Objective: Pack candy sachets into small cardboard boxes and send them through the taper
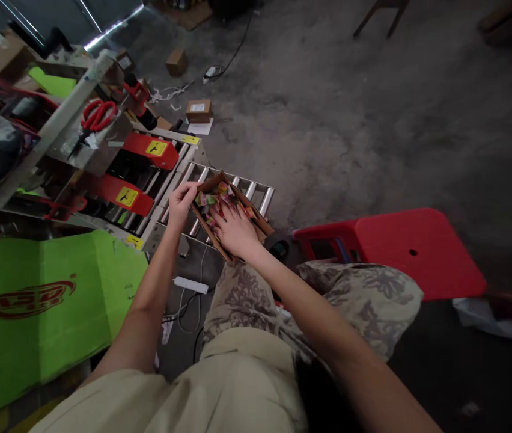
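A small open cardboard box filled with colourful wrapped packets rests on the metal rollers of a conveyor. My left hand curls its fingers round the box's left flap. My right hand lies flat on the packets inside the box, fingers spread and pressing down. Both forearms reach forward over my lap.
A carton-sealing machine with red guards and red scissors stands at the left. Green flattened cartons lean at the lower left. A red plastic stool is on the right. Small boxes, cables and a power strip lie on the concrete floor.
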Tool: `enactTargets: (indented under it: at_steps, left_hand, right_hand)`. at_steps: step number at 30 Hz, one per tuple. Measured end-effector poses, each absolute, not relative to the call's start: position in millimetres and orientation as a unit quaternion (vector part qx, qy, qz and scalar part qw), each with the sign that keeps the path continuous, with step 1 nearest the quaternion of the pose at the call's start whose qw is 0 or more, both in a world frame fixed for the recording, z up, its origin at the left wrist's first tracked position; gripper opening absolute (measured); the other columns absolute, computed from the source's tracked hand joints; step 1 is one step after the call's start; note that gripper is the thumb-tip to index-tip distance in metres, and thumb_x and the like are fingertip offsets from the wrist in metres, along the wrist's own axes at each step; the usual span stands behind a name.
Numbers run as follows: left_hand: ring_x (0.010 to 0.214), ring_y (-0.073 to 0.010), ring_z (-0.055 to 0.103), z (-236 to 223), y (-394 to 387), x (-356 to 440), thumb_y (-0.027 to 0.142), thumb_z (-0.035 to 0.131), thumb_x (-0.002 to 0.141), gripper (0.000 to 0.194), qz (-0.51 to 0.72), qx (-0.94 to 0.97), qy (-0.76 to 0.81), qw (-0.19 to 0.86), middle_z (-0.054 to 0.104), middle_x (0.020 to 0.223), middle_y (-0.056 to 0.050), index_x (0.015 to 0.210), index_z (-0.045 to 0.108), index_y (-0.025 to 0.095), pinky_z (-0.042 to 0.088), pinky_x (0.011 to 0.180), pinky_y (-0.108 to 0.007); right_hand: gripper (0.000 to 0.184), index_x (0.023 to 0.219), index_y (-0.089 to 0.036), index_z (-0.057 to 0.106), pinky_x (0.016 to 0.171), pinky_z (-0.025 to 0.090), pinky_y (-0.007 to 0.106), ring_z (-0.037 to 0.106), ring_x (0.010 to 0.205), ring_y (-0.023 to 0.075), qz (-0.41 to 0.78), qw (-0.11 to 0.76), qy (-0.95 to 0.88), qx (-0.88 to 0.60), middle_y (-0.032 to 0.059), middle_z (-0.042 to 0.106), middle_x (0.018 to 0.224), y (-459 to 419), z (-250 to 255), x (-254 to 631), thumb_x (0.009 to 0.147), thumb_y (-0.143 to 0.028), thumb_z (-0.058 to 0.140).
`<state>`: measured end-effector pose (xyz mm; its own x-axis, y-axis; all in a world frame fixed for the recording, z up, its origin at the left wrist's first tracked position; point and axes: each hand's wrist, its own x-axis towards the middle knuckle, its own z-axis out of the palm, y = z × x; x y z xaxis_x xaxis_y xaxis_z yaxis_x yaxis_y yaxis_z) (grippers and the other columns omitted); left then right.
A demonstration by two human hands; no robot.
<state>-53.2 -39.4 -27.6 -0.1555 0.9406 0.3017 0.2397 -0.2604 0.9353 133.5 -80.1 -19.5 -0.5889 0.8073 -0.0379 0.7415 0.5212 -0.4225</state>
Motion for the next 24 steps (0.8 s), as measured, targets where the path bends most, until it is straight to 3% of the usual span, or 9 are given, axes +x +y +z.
enactTargets:
  at_steps: [6, 9, 13, 18, 21, 24]
  left_hand:
    - [0.067, -0.0168, 0.059, 0.5, -25.0, -48.0, 0.043, 0.06, 0.087, 0.035, 0.372, 0.665, 0.552, 0.338, 0.067, 0.068, -0.004, 0.065, 0.072, 0.018, 0.047, 0.069, -0.03]
    - [0.061, -0.0162, 0.056, -1.1, -13.2, -43.0, 0.042, 0.058, 0.085, 0.038, 0.329, 0.676, 0.577, 0.318, 0.064, 0.061, -0.003, 0.058, 0.066, 0.017, 0.044, 0.064, -0.03]
    - [0.061, -0.018, 0.054, -15.3, -1.5, -34.0, 0.04, 0.053, 0.088, 0.041, 0.272, 0.699, 0.624, 0.218, 0.057, 0.055, -0.003, 0.053, 0.053, 0.02, 0.042, 0.065, -0.032]
    - [0.095, -0.0321, 0.06, -29.8, -5.8, -9.5, 0.033, 0.054, 0.09, 0.022, 0.238, 0.695, 0.677, 0.029, 0.066, 0.089, -0.015, 0.076, 0.059, 0.018, 0.041, 0.093, -0.047]
    - [0.112, -0.0359, 0.055, -34.6, -10.1, -2.7, 0.029, 0.055, 0.089, 0.015, 0.28, 0.678, 0.68, 0.005, 0.064, 0.108, -0.018, 0.093, 0.061, 0.016, 0.036, 0.102, -0.051]
    - [0.117, -0.0354, 0.052, -37.9, -8.5, -9.5, 0.022, 0.054, 0.088, 0.02, 0.326, 0.656, 0.68, 0.035, 0.061, 0.114, -0.018, 0.105, 0.06, 0.015, 0.035, 0.105, -0.052]
  right_hand:
    - [0.05, 0.147, -0.011, 0.047, 0.122, 0.018, 0.054, 0.03, 0.145, 0.0331, 0.203, 0.136, -0.869, -0.43, 0.0188, 0.035, 0.156, -86.9, -21.4, 137.9, 0.1, -0.028, 0.045]
    - [0.047, 0.141, -0.009, 0.052, 0.12, 0.025, 0.052, 0.033, 0.143, 0.0296, 0.226, 0.218, -0.855, -0.413, 0.0173, 0.04, 0.153, -88.8, -23.7, 145.6, 0.099, -0.019, 0.036]
    - [0.046, 0.121, -0.018, 0.067, 0.113, 0.038, 0.045, 0.048, 0.129, 0.0228, 0.255, 0.354, -0.804, -0.403, 0.0129, 0.059, 0.132, -99.8, -21.7, 161.0, 0.097, -0.013, 0.028]
    - [0.042, 0.118, -0.018, 0.068, 0.109, 0.042, 0.041, 0.054, 0.121, 0.0232, 0.199, 0.406, -0.779, -0.434, 0.0134, 0.062, 0.124, -122.5, 5.2, 183.7, 0.099, -0.018, 0.03]
    - [0.041, 0.131, -0.014, 0.061, 0.112, 0.037, 0.044, 0.049, 0.128, 0.0268, 0.156, 0.391, -0.755, -0.504, 0.0156, 0.057, 0.135, -120.4, 18.6, 193.4, 0.1, -0.023, 0.034]
    - [0.052, 0.147, -0.007, 0.045, 0.109, 0.04, 0.046, 0.048, 0.13, 0.0304, 0.183, 0.324, -0.767, -0.523, 0.0196, 0.049, 0.144, -112.8, 13.6, 191.7, 0.098, -0.025, 0.041]
